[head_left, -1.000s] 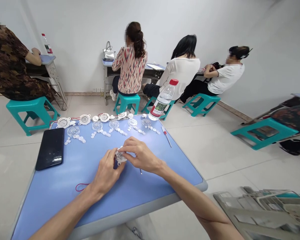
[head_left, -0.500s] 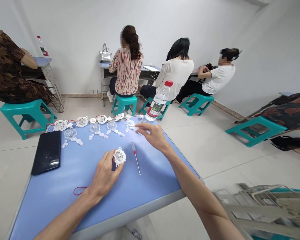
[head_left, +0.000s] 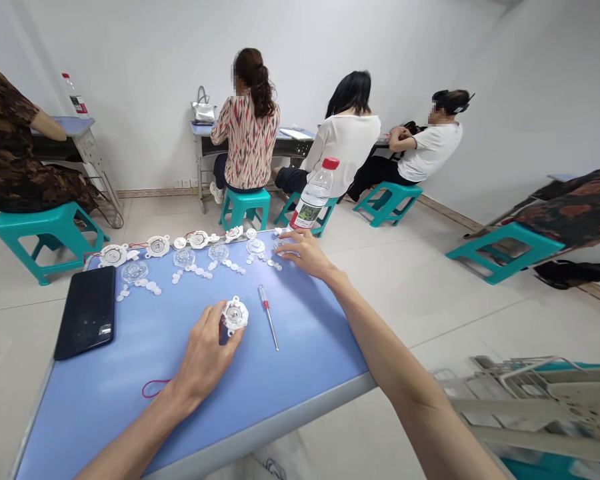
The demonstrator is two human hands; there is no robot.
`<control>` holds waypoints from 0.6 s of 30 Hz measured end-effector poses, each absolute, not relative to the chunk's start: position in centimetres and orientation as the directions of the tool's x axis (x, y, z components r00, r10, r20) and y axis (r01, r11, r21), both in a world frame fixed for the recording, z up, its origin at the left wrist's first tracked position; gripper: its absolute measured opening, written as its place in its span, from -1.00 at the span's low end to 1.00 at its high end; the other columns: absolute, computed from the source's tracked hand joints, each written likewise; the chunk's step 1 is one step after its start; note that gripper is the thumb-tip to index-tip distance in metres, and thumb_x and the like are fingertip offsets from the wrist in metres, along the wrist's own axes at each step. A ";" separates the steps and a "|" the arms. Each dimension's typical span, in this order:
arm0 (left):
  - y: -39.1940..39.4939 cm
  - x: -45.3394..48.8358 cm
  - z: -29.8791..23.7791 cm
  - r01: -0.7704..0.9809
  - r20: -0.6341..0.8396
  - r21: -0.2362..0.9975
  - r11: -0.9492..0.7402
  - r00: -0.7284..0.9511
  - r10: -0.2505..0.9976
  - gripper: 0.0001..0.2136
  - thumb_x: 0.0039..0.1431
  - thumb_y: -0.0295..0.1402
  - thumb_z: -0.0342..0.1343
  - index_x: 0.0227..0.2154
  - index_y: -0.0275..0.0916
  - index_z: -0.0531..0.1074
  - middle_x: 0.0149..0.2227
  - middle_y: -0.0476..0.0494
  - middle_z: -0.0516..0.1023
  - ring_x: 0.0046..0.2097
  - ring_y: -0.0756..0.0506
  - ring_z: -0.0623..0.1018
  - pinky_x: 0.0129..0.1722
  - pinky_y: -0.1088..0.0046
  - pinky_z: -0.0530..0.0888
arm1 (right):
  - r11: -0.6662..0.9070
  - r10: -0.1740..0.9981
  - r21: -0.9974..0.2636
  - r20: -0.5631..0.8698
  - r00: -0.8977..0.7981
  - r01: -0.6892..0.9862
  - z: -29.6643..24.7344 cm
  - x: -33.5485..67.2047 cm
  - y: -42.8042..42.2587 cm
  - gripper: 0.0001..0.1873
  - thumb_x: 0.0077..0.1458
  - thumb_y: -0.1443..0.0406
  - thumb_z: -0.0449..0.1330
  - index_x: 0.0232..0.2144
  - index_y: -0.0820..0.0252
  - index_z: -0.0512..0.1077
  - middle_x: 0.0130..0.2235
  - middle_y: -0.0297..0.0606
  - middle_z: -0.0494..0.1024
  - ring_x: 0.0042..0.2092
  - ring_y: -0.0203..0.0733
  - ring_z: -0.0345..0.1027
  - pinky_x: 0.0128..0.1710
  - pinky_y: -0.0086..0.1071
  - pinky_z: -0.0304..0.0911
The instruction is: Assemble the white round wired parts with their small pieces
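Left hand: the left hand (head_left: 205, 350) rests on the blue surface (head_left: 130, 407), its grip closed on a round white housing (head_left: 234, 315) pinched between thumb and fingertips.
Housing: near the middle of the surface, at the left fingertips; a red wire (head_left: 153, 387) loops on the surface by the left wrist.
Right hand: the right hand (head_left: 304, 253) is stretched to the far edge, fingers bent down over small white discs (head_left: 275, 265); whether its grip has caught one I cannot tell.
Screwdriver: the red-handled screwdriver (head_left: 268, 323) lies flat between the hands, just right of the housing, touched by neither.
Far row: more white housings (head_left: 157, 245) and clear domes (head_left: 133, 271) line the far edge.
Bottle: the red-capped water bottle (head_left: 313, 195) stands just beyond the right hand.
Phone: the black phone (head_left: 87, 312) lies flat at the left edge, well apart from both hands.
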State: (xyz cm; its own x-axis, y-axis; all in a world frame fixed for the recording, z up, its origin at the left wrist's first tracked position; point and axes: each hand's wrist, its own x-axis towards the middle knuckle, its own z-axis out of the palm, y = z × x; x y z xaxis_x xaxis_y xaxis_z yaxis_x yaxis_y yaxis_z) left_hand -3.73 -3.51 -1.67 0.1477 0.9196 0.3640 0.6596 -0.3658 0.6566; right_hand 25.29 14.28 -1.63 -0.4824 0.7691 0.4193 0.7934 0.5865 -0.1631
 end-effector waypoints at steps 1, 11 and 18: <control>-3.5 -3.7 -1.7 0.659 0.363 0.658 -0.365 0.147 0.920 -0.69 0.19 -0.37 0.15 -0.01 -0.23 0.33 -0.27 -0.08 0.47 -0.37 -0.04 0.45 -0.32 0.40 0.46 | 0.575 0.775 -0.148 0.414 -0.478 0.805 -1.8 25.3 14.3 -0.80 0.19 0.28 0.18 -0.22 -0.03 0.61 0.12 -0.25 0.44 0.12 0.11 0.15 0.11 0.04 0.14; -3.5 -3.8 -1.6 0.667 0.369 0.647 -0.369 0.150 0.917 -0.68 0.18 -0.37 0.16 -0.01 -0.24 0.34 -0.28 -0.08 0.47 -0.37 -0.04 0.46 -0.32 0.41 0.47 | 0.494 0.825 -0.109 0.370 -0.426 0.862 -2.2 25.0 14.4 -0.81 0.18 0.23 0.20 -0.20 -0.11 0.61 0.20 -0.35 0.36 0.19 0.20 0.05 0.09 0.07 0.12; -3.5 -3.8 -1.5 0.669 0.379 0.640 -0.377 0.151 0.913 -0.70 0.19 -0.37 0.14 -0.02 -0.23 0.33 -0.29 -0.08 0.48 -0.37 -0.04 0.46 -0.33 0.40 0.47 | 0.480 0.831 -0.104 0.371 -0.414 0.871 -2.2 24.8 14.1 -0.81 0.17 0.24 0.22 -0.19 -0.10 0.61 0.20 -0.35 0.38 0.20 0.21 0.05 0.10 0.08 0.12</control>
State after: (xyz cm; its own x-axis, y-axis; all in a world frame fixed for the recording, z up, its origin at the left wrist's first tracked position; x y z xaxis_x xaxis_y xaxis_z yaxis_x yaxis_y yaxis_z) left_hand -3.75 -3.52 -1.52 0.1511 0.9129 0.3793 0.6693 -0.3768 0.6404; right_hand 24.83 14.12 -2.24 -0.4141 0.8313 0.3707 0.8709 0.4803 -0.1042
